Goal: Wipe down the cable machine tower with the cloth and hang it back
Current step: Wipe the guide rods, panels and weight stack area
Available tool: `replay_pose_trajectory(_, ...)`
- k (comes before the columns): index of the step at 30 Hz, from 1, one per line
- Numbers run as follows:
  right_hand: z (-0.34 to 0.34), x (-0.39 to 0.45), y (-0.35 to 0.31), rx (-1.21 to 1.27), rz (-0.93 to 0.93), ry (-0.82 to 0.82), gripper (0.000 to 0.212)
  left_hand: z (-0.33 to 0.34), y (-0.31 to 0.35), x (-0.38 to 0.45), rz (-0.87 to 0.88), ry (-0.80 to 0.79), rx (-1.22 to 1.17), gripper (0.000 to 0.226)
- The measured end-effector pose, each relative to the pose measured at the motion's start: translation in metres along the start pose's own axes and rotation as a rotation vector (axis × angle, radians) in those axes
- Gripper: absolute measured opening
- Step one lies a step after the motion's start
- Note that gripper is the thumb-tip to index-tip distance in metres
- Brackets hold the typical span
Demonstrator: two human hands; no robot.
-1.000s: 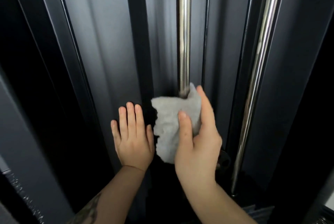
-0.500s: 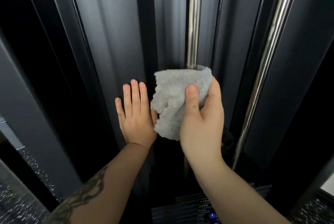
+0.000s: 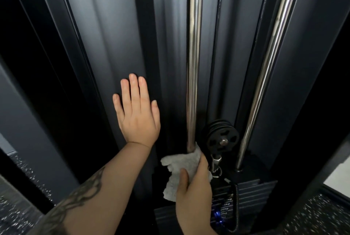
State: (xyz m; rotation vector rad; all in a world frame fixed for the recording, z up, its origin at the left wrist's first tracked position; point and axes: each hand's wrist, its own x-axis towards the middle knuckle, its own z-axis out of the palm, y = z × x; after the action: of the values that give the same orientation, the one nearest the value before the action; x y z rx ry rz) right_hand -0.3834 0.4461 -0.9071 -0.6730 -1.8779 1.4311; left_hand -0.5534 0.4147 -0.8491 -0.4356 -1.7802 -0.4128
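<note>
- While our left hand (image 3: 137, 113) is lying flat on the dark panel (image 3: 121, 32) of the cable machine tower, its fingers (image 3: 132, 90) are stretching straight and close together, holding nothing.
- We are gripping the grey cloth (image 3: 180, 164) with our right hand (image 3: 195, 195), the thumb pressing across its front and the other fingers curling round behind it.
- We are holding the cloth against the foot of the nearer of the 2 chrome guide rods (image 3: 193, 64), just above our right thumb.
- A black pulley (image 3: 221, 138) is hanging just right of those curled fingers, with a metal clip (image 3: 216, 164) beneath it.
- The second rod (image 3: 269, 64) is standing well right of the cloth.
- Below our right fingers we are seeing the weight stack (image 3: 251, 195) with its labels and a coiled black cord (image 3: 235, 208).
</note>
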Motion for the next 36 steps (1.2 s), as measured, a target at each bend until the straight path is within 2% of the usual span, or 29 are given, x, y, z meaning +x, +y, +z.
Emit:
replay_pose_trajectory(2, -0.002, 0.003, -0.003, 0.068, 0.079, -0.057, 0.053, -0.001, 0.0, 0.0, -0.007, -0.017, -0.007, 0.062)
replay_pose_trajectory(6, -0.006, 0.013, -0.03, 0.239, 0.085, -0.045, 0.049, -0.001, -0.001, 0.001, -0.009, -0.02, 0.004, 0.062)
replay_pose_trajectory(11, -0.004, -0.004, -0.026, 0.194, 0.032, 0.001, 0.049, 0.0, -0.001, -0.001, 0.005, 0.001, -0.002, 0.067)
replay_pose_trajectory(13, 0.0, -0.004, -0.035, 0.19, 0.028, 0.05, 0.057, 0.003, -0.002, -0.002, 0.018, 0.013, 0.002, 0.066)
replay_pose_trajectory(17, 0.002, 0.011, -0.071, 0.199, -0.185, 0.123, 0.08, 0.006, -0.004, 0.0, 0.029, 0.061, 0.019, 0.067)
replay_pose_trajectory(21, -0.006, 0.031, -0.083, 0.166, -0.334, 0.18, 0.062, 0.005, -0.003, -0.001, 0.03, 0.035, -0.001, 0.072)
replay_pose_trajectory(23, -0.009, 0.034, -0.08, 0.08, -0.317, 0.136, 0.057, 0.007, -0.004, -0.002, 0.037, 0.033, 0.016, 0.071)
replay_pose_trajectory(27, -0.02, 0.05, -0.096, 0.053, -0.284, -0.05, 0.044, 0.006, -0.005, 0.001, 0.027, 0.042, 0.039, 0.062)
replay_pose_trajectory(31, -0.026, 0.079, -0.136, 0.029, -0.43, -0.061, 0.031, -0.003, -0.003, 0.002, 0.004, -0.024, -0.024, 0.061)
replay_pose_trajectory(34, -0.027, 0.088, -0.145, 0.041, -0.506, -0.078, 0.03, -0.012, 0.001, 0.005, -0.03, -0.092, -0.091, 0.057)
replay_pose_trajectory(36, -0.03, 0.088, -0.142, 0.057, -0.511, -0.107, 0.026, -0.021, 0.005, 0.006, -0.063, -0.11, -0.164, 0.065)
